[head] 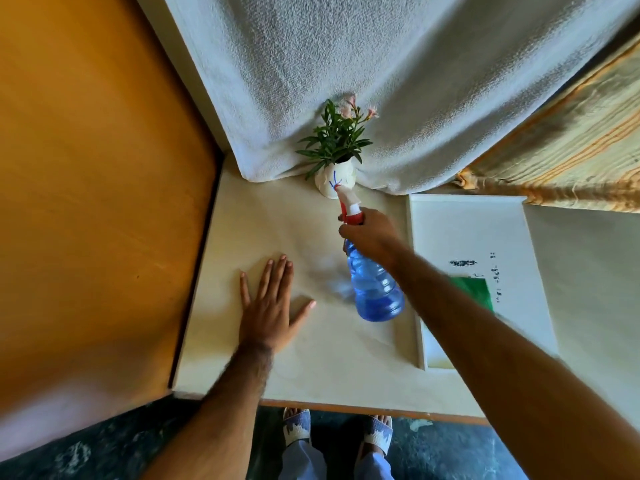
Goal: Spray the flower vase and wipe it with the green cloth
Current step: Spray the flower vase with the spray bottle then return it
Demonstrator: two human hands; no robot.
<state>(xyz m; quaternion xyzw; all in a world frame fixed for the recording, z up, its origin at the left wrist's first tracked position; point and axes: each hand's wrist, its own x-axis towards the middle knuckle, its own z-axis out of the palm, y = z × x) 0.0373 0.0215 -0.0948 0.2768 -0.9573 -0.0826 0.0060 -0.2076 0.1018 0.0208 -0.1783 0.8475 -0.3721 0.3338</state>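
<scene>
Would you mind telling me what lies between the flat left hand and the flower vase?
In the head view, only bare cream tabletop lies between the left hand and the vase.

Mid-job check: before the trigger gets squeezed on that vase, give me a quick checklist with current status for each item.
1. Spray bottle gripped by right hand: ok.
2. Nozzle aimed at flower vase: ok.
3. Water in the bottle: ok, some at the bottom.
4. Vase upright on the table: ok.
5. Left hand out of the spray path: ok, flat on the table.
6. Green cloth ready on the white tray: ok.
</scene>
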